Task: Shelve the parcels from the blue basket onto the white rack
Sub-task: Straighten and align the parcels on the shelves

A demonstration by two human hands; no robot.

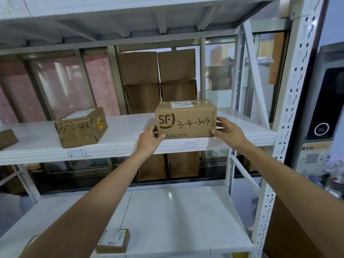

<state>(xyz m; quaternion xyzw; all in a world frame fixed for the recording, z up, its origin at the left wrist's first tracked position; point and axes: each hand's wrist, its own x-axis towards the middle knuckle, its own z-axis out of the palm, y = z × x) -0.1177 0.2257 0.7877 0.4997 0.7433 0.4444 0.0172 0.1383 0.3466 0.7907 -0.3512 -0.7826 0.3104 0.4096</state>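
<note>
A brown SF Express parcel marked 3-4-3014 stands on the middle shelf of the white rack, near its front edge on the right. My left hand grips its lower left corner. My right hand holds its right end, fingers curled round the side. Another brown parcel marked 3-3-418 sits further left on the same shelf. The blue basket is out of view.
A small labelled box lies on the lower shelf at the front. Part of a brown parcel shows at the far left. Open cardboard boxes stand behind the rack. A perforated white upright bounds the right side.
</note>
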